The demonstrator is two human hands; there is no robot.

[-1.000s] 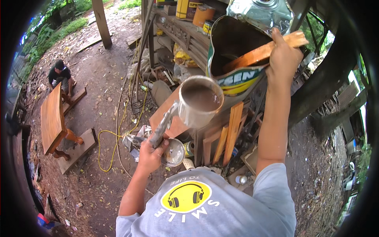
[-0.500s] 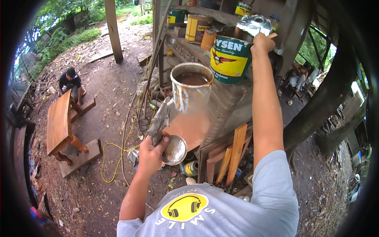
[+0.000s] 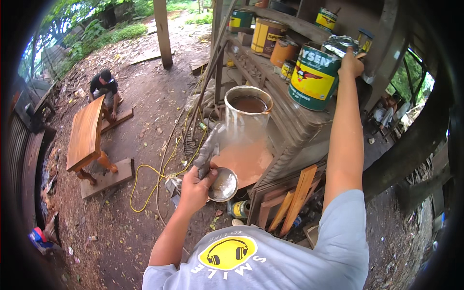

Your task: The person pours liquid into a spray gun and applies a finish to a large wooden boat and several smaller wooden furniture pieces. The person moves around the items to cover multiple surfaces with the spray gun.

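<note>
My left hand (image 3: 194, 192) is closed round a grey, paint-crusted handle-like piece (image 3: 209, 147); a small round metal lid or dish (image 3: 223, 184) sits under its thumb. Just past it stands a drip-stained paint can (image 3: 249, 104) with dark brown liquid inside; its lower part looks hazy. My outstretched right hand (image 3: 351, 66) is closed at the rim of a large green and yellow paint can (image 3: 314, 79). A short wooden stick (image 3: 360, 55) pokes out beside its fingers. A crumpled silver piece (image 3: 340, 44) lies against the fingers over the can's top. The exact grip is hidden.
Several cans, among them a yellow one (image 3: 267, 38) and an orange one (image 3: 284, 52), stand on wooden shelves (image 3: 290, 26). Wooden boards (image 3: 297, 200) lean below. At left a person (image 3: 104, 89) crouches by a wooden table (image 3: 86, 135). A yellow cord (image 3: 140, 191) lies on the ground.
The view has swung left, so everything sits farther right. The silver piece and my right hand have come slightly lower against the green can. My left hand keeps its hold.
</note>
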